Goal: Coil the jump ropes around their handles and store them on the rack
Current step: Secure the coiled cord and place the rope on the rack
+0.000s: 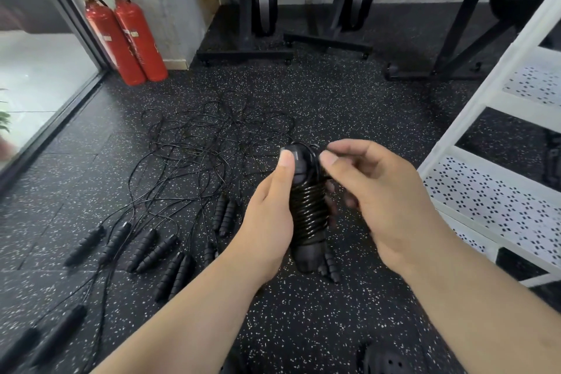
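Note:
My left hand (270, 215) grips a pair of black jump rope handles (306, 206) held upright, with thin black rope coiled tightly around their middle. The thumb presses on the top end. At the top of the handles my right hand (376, 191) pinches the last stretch of that rope between thumb and forefinger. Several more black jump ropes lie on the floor: a tangle of thin cords (212, 143) further out and handles in pairs (151, 249) to the left. The white rack (491, 191) with perforated shelves stands at the right.
Two red fire extinguishers (127, 36) lean at the wall by a glass door on the left. Black exercise machine bases (303, 39) stand at the back. The floor is black speckled rubber. A dark shoe (385, 358) shows at the bottom edge.

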`<action>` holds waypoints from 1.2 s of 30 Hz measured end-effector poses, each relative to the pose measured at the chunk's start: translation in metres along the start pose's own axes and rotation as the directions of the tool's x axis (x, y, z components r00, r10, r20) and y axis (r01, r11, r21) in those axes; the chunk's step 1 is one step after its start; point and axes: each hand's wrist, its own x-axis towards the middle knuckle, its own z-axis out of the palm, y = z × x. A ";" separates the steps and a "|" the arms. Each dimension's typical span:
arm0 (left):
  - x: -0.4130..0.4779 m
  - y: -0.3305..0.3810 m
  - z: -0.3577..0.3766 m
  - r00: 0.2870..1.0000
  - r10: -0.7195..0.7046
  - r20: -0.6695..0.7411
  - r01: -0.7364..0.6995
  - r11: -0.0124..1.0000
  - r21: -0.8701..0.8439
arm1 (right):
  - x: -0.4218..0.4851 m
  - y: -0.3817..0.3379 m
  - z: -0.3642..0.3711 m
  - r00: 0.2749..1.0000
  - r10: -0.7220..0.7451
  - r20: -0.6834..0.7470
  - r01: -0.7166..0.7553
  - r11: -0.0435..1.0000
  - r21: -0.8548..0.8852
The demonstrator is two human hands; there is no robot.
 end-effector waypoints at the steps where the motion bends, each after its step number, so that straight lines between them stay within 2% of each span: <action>1: 0.000 0.002 0.000 0.999 -0.032 0.006 0.032 0.998 -0.051 | 0.001 -0.003 -0.001 0.995 0.069 0.068 -0.077 0.990 0.118; 3: 0.000 0.004 0.000 0.997 -0.077 0.010 0.078 0.988 -0.133 | 0.000 -0.006 -0.003 0.971 0.146 0.191 -0.197 0.938 0.284; 5: 0.003 0.003 -0.003 0.996 -0.093 0.019 0.095 0.982 -0.166 | -0.004 -0.009 -0.003 0.960 0.150 0.237 -0.215 0.937 0.276; 7: 0.005 0.002 -0.004 0.997 -0.080 0.006 0.080 0.992 -0.102 | -0.012 -0.013 -0.001 0.970 0.093 0.226 -0.138 0.972 0.192; 9: 0.005 0.002 -0.003 0.998 -0.034 -0.048 0.033 0.999 -0.015 | -0.020 -0.015 0.002 0.981 -0.029 0.189 0.017 0.998 0.065; 12: 0.005 -0.001 0.001 0.992 0.042 -0.121 -0.028 0.993 0.116 | -0.027 -0.016 0.003 0.967 -0.189 0.172 0.203 0.977 -0.064; 14: 0.004 -0.002 0.004 0.992 0.035 -0.123 -0.019 0.992 0.124 | -0.021 -0.014 -0.001 0.975 -0.168 0.148 0.176 0.984 -0.036; 17: 0.001 0.002 0.007 0.998 -0.045 -0.038 0.045 0.999 0.000 | -0.004 -0.008 -0.011 0.995 -0.066 0.076 0.062 0.997 0.055; 21: -0.005 0.006 0.013 0.990 -0.121 0.078 0.132 0.978 -0.161 | 0.009 0.004 -0.008 0.990 -0.112 0.080 0.110 0.993 0.036; 24: -0.002 0.007 0.010 0.986 -0.152 0.068 0.164 0.957 -0.238 | 0.011 0.011 -0.001 0.992 -0.085 0.096 0.077 0.993 0.088; 26: 0.001 0.006 0.004 0.987 -0.152 0.044 0.158 0.965 -0.211 | 0.012 0.015 0.002 0.993 -0.039 0.107 0.026 0.992 0.122; 27: 0.003 0.004 0.001 0.988 -0.154 0.031 0.157 0.971 -0.183 | 0.014 0.019 0.004 0.995 -0.025 0.096 0.015 0.995 0.096; 29: 0.004 0.000 -0.005 0.986 -0.167 0.010 0.167 0.978 -0.124 | 0.017 0.028 0.007 0.998 -0.030 0.052 0.034 0.995 -0.089; 32: 0.006 -0.004 -0.011 0.977 -0.213 0.005 0.213 0.976 -0.044 | 0.016 0.037 0.013 0.998 -0.032 0.061 0.050 0.942 -0.332; 34: 0.009 -0.007 -0.014 0.973 -0.229 -0.016 0.229 0.973 0.021 | 0.011 0.038 0.018 0.997 -0.015 0.071 0.042 0.917 -0.396; 36: 0.014 -0.014 -0.017 0.970 -0.239 -0.055 0.241 0.970 0.041 | 0.007 0.040 0.024 0.997 0.024 0.077 0.007 0.927 -0.376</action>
